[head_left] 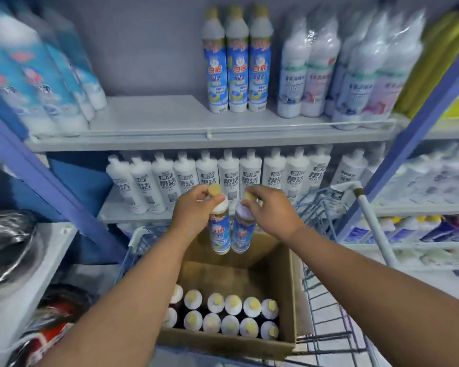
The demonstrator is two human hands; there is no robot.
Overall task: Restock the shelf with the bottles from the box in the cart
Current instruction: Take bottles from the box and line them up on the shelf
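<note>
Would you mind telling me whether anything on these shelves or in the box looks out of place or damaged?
Nothing stands out. The three matching bottles stand upright on the upper shelf, those in the box sit capped in rows, and each hand, left and right, holds one intact bottle.

Held bottles (219, 231) carry blue-and-white labels and yellow caps (214, 189). The box (286, 300) is brown cardboard, the cart (329, 308) blue wire, the shelf (154, 115) pale grey with blue uprights (37, 170).

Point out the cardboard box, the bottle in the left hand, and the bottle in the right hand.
Box (290, 292), head view, right wall.
Left bottle (219, 231), head view, label.
Right bottle (242, 231), head view, label.
</note>
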